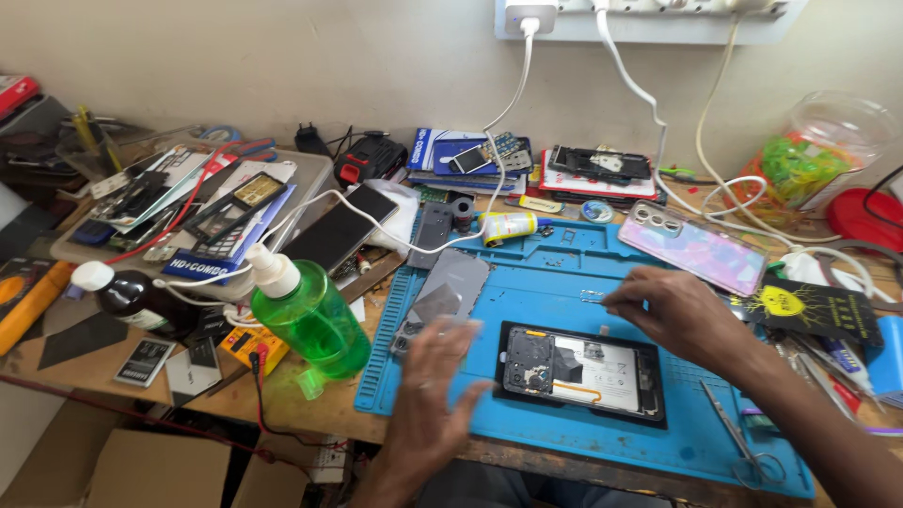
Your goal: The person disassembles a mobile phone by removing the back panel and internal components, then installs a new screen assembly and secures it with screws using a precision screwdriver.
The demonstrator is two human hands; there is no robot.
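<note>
**Opened smartphone lies bare on a crowded repair bench**

A person works over an opened smartphone [580, 373], its back cover off and its battery and camera module exposed, lying flat on a blue silicone repair mat [564, 282] that keeps it from sliding. The left hand [435, 395] hovers just beside the phone's camera end, fingers spread apart and gripping nothing; it is blurred, so contact with the mat cannot be confirmed. The right hand [679, 315] reaches just beyond the phone's far edge, thumb and forefinger drawn close together over a small metallic part [593, 295] on the mat; whether they actually pinch it cannot be told.

Beyond the left fingertips lies a grey back panel [455, 279], set aside face down, and left of that hand stands a green bottle [306, 315] with a white cap, within easy reach. Past the right hand a phone in a clear, iridescent case [694, 247] rests at the mat's far corner. Scissors [738, 437] lie near the right wrist. White cables [649, 103] run down from a wall socket strip [649, 17] to the cluttered wooden bench [282, 404].
</note>
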